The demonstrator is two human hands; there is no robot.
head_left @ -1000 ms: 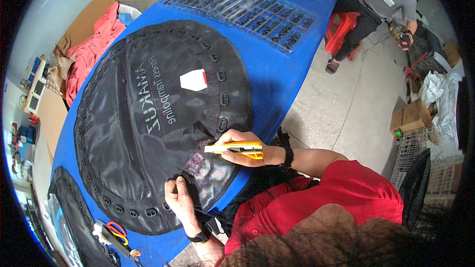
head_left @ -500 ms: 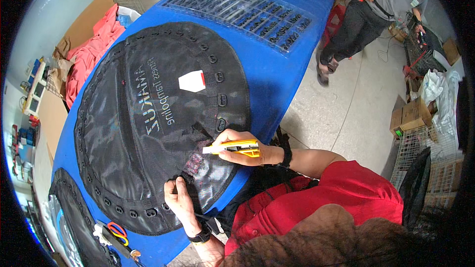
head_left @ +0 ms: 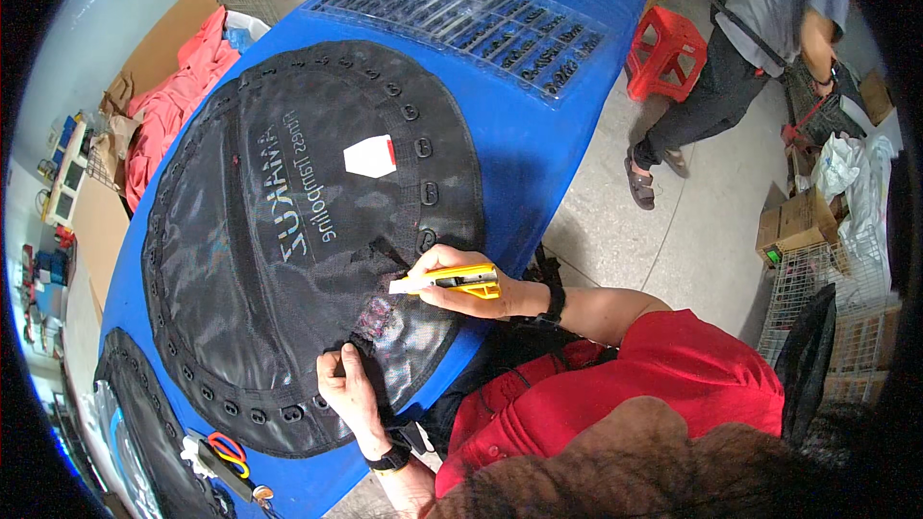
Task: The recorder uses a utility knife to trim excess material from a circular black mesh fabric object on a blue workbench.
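A large round black mesh mat (head_left: 207, 259), a trampoline bed by its look, lies on a blue table. Small black buckles are set around its rim, and a white label (head_left: 369, 157) sits near its right side. My right hand (head_left: 510, 296) grips a yellow utility knife (head_left: 471, 279), its tip on a frayed, reddish-speckled patch (head_left: 373, 319) near the mat's near right edge. Just below that patch, my left hand (head_left: 348, 389) pinches the black fabric with thumb and fingers. A loose black strap end (head_left: 385, 252) sticks up above the patch.
Clear compartment trays (head_left: 461, 14) of small black parts lie at the table's far side. Scissors (head_left: 229, 454) rest on another black mat (head_left: 144, 423) at lower left. A person (head_left: 740, 67) stands on the right, near a red stool (head_left: 666, 55) and a cardboard box (head_left: 798, 226).
My right hand and the knife have moved slightly left along the patch. My left hand stays put. The other person has stepped to the right, uncovering the red stool.
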